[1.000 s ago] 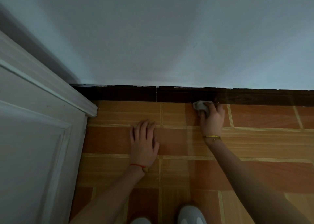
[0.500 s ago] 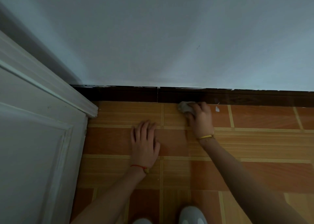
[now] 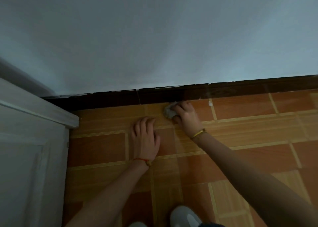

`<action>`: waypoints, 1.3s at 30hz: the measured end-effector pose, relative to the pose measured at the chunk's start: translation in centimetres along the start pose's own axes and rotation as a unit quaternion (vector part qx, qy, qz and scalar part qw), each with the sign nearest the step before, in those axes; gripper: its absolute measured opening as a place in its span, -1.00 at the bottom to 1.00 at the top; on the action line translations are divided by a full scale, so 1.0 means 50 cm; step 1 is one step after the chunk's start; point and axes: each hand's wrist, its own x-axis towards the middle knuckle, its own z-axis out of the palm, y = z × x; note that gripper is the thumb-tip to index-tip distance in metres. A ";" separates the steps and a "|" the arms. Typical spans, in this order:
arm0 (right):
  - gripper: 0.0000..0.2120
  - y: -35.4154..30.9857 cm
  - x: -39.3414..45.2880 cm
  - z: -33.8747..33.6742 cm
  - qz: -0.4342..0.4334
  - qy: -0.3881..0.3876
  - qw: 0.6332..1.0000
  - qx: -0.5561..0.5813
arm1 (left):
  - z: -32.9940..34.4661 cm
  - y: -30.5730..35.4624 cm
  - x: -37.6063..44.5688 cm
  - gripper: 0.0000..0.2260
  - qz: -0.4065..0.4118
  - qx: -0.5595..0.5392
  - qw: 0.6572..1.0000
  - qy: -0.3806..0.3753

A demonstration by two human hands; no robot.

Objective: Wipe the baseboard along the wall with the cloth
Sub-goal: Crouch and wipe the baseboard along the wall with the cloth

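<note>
Nearest the camera, a grey shoe (image 3: pixel 185 215) is poking in at the bottom edge. Past it, the left hand (image 3: pixel 146 139) is lying flat on the orange tiled floor (image 3: pixel 249 157), fingers spread, holding nothing, red string bracelet (image 3: pixel 143 161) on the wrist. The right hand (image 3: pixel 186 116), wearing a gold bracelet (image 3: pixel 198 133), is clamping a crumpled grey cloth (image 3: pixel 168 112) at the foot of the dark baseboard (image 3: pixel 154 96). A white scrap (image 3: pixel 210 103) is sitting just beside the baseboard. No readable writing anywhere.

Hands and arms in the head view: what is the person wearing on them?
Both forearms are bare, with no sleeves in view. The left hand has a thin red cord bracelet with a small bead at the wrist. The right hand has a slim gold-coloured bracelet. No gloves or rings are discernible.
</note>
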 end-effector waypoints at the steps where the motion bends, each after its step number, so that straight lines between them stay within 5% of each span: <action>1: -0.68 0.000 0.000 -0.003 -0.005 -0.011 1.000 0.003 | 0.005 0.011 0.002 -0.57 0.000 -0.004 1.000 -0.002; 10: -0.68 0.200 -0.073 -0.109 0.273 0.106 0.956 -0.033 | 0.033 0.051 0.001 -0.55 0.001 -0.002 1.000 -0.018; 19: -0.70 0.018 -0.009 0.005 0.022 0.029 0.999 -0.005 | 0.038 0.055 -0.003 -0.57 0.003 0.022 1.000 0.015; 24: -0.67 0.057 -0.013 -0.017 0.048 0.030 0.998 0.016 | 0.037 0.053 -0.002 -0.57 0.006 0.021 1.000 0.021; 32: -0.67 0.230 -0.059 -0.109 0.266 0.124 0.956 -0.002 | 0.043 0.054 -0.003 -0.59 0.010 0.020 0.999 0.024; 35: -0.69 0.203 -0.054 -0.098 0.227 0.109 0.968 -0.015 | 0.046 0.057 -0.001 -0.59 0.011 0.039 0.999 0.032; 39: -0.69 0.132 -0.048 -0.058 0.073 0.059 0.996 0.002 | 0.047 0.058 -0.002 -0.59 0.010 0.055 0.998 0.029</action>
